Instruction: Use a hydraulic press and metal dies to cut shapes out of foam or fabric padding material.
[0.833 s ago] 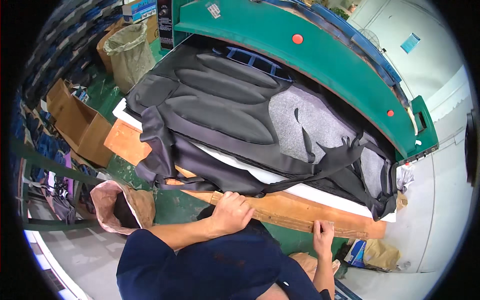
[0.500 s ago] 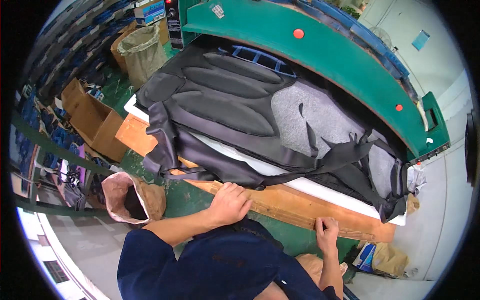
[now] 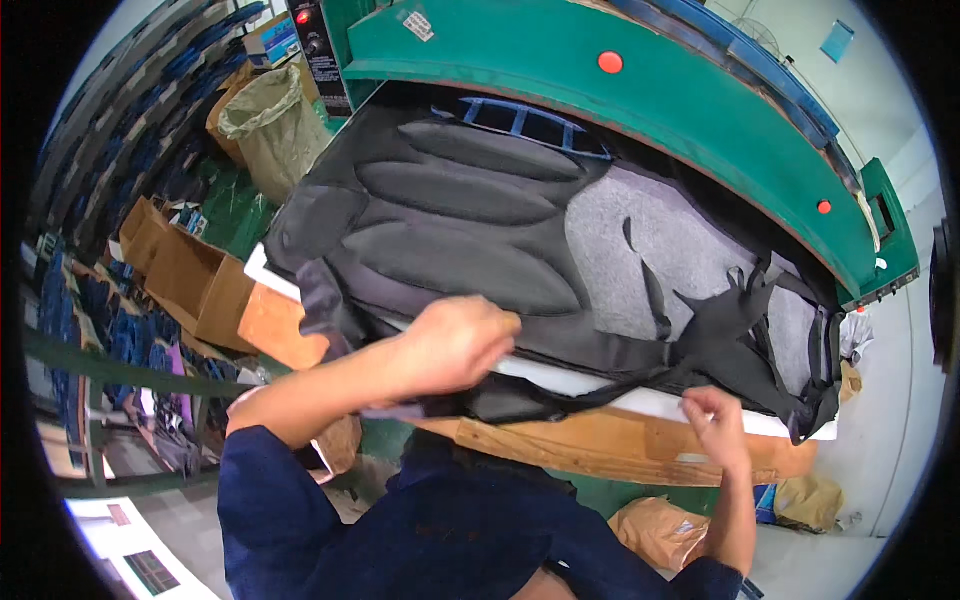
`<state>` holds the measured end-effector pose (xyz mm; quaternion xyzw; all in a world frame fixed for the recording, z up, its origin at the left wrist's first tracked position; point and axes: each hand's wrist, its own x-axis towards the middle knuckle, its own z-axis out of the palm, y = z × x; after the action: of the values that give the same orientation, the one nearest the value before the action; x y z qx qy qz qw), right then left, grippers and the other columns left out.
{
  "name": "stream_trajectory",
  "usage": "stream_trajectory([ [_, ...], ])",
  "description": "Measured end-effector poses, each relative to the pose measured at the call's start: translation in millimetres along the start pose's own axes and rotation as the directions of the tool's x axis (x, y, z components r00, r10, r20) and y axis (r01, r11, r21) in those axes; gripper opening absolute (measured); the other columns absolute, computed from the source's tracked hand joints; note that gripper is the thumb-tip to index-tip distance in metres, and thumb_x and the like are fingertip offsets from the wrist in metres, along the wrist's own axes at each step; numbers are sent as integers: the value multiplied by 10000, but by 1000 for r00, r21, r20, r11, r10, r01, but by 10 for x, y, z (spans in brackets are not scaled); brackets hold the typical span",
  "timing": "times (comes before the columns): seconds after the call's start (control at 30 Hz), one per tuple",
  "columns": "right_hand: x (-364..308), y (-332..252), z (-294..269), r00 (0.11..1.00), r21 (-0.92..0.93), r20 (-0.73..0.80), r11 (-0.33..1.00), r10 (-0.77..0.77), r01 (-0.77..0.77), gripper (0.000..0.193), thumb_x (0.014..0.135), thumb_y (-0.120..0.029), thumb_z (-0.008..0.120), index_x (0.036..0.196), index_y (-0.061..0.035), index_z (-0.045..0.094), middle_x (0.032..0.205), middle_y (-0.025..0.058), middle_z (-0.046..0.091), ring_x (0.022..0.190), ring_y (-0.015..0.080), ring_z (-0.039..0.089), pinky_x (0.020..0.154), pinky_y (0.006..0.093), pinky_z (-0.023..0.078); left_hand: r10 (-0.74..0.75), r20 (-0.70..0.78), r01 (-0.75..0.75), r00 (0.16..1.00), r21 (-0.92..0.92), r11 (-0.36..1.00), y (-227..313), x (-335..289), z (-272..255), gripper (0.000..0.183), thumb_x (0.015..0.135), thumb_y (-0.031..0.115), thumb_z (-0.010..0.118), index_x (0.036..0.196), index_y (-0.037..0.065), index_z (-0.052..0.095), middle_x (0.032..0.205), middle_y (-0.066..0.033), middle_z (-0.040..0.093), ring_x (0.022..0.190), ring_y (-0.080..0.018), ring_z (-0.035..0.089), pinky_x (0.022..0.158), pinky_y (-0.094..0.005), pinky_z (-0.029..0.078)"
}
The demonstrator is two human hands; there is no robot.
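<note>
A large sheet of dark fabric with raised, padded oval panels (image 3: pixel 460 255) lies on a white board (image 3: pixel 570 378), which rests on an orange-brown wooden board (image 3: pixel 590 440). Toward the right, grey fuzzy cloth (image 3: pixel 620 260) shows through openings in it, among loose black strips (image 3: pixel 735 335). My left hand (image 3: pixel 460 345) is over the near edge of the fabric, its fingers smeared by motion. At the white board's front edge, my right hand (image 3: pixel 715 425) has its thumb and fingers curled together; whether anything is between them is hidden.
A green machine beam (image 3: pixel 500 50) with red buttons spans the far side. On the left stand a sack bin (image 3: pixel 270 130), an open cardboard box (image 3: pixel 200 290) and a dark metal rail (image 3: pixel 120 370). A brown paper bag (image 3: pixel 660 530) sits on the floor below the boards.
Both hands have left the wooden board's front edge and moved up toward the fabric. My left hand went farther over it, my right hand up and rightward. The view has shifted.
</note>
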<state>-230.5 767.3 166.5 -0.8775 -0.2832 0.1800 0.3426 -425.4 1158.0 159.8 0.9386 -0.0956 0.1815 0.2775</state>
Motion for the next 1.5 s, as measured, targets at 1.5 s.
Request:
stream_trajectory([
  [1.5, 4190, -2159, 2079, 965, -363, -195, 927, -174, 93, 389, 946, -353, 523, 1119, -49, 694, 1066, 240, 694, 1035, 420, 646, 935, 510, 489, -129, -266, 176, 955, 159, 972, -3662, 1387, -813, 108, 839, 122, 702, 920, 52, 718, 953, -102, 690, 953, -306, 662, 819, -407, 528],
])
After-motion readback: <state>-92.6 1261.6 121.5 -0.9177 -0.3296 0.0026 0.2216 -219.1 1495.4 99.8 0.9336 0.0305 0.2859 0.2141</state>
